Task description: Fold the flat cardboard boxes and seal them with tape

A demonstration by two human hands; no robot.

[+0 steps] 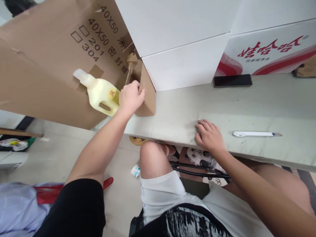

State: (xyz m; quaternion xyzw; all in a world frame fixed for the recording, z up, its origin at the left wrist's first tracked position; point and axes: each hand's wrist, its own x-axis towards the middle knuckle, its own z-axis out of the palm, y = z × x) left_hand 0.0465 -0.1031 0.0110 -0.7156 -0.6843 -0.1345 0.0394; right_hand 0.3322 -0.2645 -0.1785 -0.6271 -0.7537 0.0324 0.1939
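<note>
My left hand [132,97] is closed over the near rim of a small open cardboard box [148,98], with the thumb on its outer side. Part of the box's opening is hidden behind that hand. Just left of it stands a pale yellow bottle [100,93] with a translucent cap and a built-in handle, partly covered by the same hand. My right hand [209,135] lies on the light cloth-covered table [182,108] near its front edge, fingers loosely spread and nothing in them. To its right rests a white craft knife [254,134] with its blade out.
A large printed cardboard box [61,65] rises at the left. White cartons [184,62] form a wall along the back, one with red lettering [271,49]. A dark phone [232,80] lies at their base. Below the table are my legs and a panda-patterned mat [197,154].
</note>
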